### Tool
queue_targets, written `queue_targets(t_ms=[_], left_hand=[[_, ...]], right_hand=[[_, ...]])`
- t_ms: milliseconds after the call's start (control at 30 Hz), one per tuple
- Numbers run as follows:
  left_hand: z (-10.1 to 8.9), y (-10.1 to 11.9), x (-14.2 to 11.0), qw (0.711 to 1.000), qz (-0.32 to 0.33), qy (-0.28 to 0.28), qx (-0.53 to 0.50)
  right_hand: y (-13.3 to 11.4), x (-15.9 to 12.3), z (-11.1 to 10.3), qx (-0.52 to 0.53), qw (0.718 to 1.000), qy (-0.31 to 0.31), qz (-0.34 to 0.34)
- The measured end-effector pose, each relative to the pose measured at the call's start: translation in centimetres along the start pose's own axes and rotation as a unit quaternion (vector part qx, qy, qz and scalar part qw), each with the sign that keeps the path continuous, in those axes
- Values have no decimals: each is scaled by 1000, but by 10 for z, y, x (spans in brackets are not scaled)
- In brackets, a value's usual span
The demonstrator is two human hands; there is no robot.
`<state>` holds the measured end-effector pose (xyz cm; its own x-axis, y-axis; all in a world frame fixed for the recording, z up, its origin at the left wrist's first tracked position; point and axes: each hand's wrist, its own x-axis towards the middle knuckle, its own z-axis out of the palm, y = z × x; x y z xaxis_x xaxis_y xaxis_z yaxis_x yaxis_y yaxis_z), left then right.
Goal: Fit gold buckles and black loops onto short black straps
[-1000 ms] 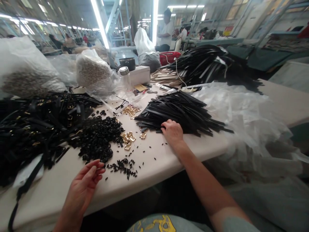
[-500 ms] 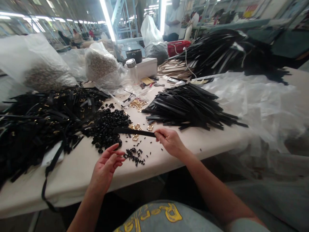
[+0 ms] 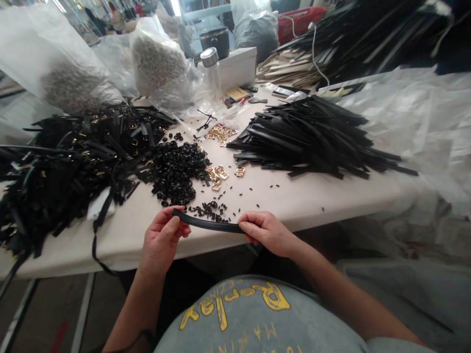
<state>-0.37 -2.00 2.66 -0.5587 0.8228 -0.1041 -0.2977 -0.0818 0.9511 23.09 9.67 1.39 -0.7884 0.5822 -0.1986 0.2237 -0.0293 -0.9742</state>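
A short black strap [image 3: 209, 225], leather-like, is stretched between my two hands near the table's front edge, sagging slightly. My left hand [image 3: 164, 235] pinches its left end between thumb and fingers. At the other end my right hand [image 3: 270, 232] grips it the same way. Just beyond the strap lie small black bits [image 3: 211, 210]. Behind them is a heap of black loops [image 3: 180, 169], with gold buckles [image 3: 218, 176] beside it. A pile of black straps [image 3: 301, 137] lies further back on the right.
Black straps with gold buckles [image 3: 81, 152] are heaped on the left, one hanging over the edge of the table [image 3: 294, 196]. Filled plastic bags [image 3: 156, 59], a glass bottle [image 3: 212, 73] and a white box [image 3: 237, 68] stand behind. Plastic sheeting [image 3: 423, 122] covers the right side.
My right hand has brought the strap down and closer to me. My left hand, empty before, has taken hold of its left end. The view has tilted downward.
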Motion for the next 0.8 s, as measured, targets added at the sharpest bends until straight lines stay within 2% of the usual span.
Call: queue_targets(t_ms=[67,133,300,400,500,633,733,800], left_hand=[[0,0,0,1000,-3,1,-4],[1,1,-2,1000,-13,4,-1],[11,0,-7,999,-44,-1,8],[18,-4,-12,998,-46,-26,19],[22,-7,-17,998,-24,-47,23],[20,-7,-20,996,-18,-60,59],[18,-7,-18,995,-32,-53,75],[19,-8,-17,996,-65,-41,39]], right_hand=[[0,-2,1,-39,999,15,-17],[-3,-4,2,-125,988,56,-68],[-21,4,14,-317,914,127,-221],[-29,16,25,-369,872,139,-290],[-26,25,32,-352,865,149,-324],[-17,27,34,-342,864,168,-329],[-14,23,35,-327,874,155,-326],[-13,20,35,-297,880,158,-334]])
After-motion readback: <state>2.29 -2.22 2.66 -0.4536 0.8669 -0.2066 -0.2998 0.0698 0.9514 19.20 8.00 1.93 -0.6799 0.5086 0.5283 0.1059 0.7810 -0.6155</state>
